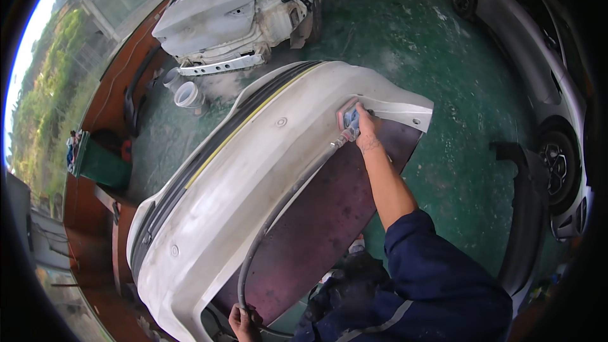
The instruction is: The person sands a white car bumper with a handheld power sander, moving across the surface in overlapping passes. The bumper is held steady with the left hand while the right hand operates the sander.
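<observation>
Your right hand (pixel 366 128) keeps a closed grip on one small sander (pixel 350 117), pressed to the far end of the single white bumper (pixel 253 171) before you. Your left hand (pixel 244 323) is closed around its one dark hose (pixel 278 209). Two grey buckets (pixel 183 92) stand beyond, beside one stripped white car (pixel 234 12)

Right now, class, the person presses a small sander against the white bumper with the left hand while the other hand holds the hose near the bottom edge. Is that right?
Not quite. In the head view it is the right hand that presses the sander on the white bumper; the left hand holds the hose near the bottom edge.
</observation>
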A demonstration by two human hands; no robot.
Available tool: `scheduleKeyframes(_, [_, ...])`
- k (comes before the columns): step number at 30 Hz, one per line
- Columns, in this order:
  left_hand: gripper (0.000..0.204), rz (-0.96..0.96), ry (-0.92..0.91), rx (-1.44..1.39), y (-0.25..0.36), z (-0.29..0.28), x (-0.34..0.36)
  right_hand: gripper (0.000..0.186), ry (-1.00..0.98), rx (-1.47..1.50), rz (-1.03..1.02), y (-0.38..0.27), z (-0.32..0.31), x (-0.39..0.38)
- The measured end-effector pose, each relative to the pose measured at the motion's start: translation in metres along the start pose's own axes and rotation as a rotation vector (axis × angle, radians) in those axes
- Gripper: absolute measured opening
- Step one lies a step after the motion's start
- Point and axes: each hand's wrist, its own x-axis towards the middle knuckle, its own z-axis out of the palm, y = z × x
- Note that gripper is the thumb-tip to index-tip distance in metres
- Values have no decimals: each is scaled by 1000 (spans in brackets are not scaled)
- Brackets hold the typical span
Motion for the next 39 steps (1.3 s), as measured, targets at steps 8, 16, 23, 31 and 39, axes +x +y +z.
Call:
scheduleKeyframes(8, [34, 1, 472, -19, -49, -100, -12, 58, -279, -87, 287, 13, -19, -160])
scheduleKeyframes(16, [31, 25, 698, -25, -57, -131, -6, 60, -490, -245, 341, 32, -42, -319])
scheduleKeyframes(23, [31, 9, 571, 38, -77, -118, 7, 61, -416, -200, 135, 66, -33, -263])
scheduleKeyframes(31, [34, 66, 219, 306, -82, -11, 49, 54, -241, -215, 130, 12, -17, -117])
scheduleKeyframes(39, [55, -52, 408, 39, -117, -39, 34, 64, -464, -189, 246, -1, -26, -196])
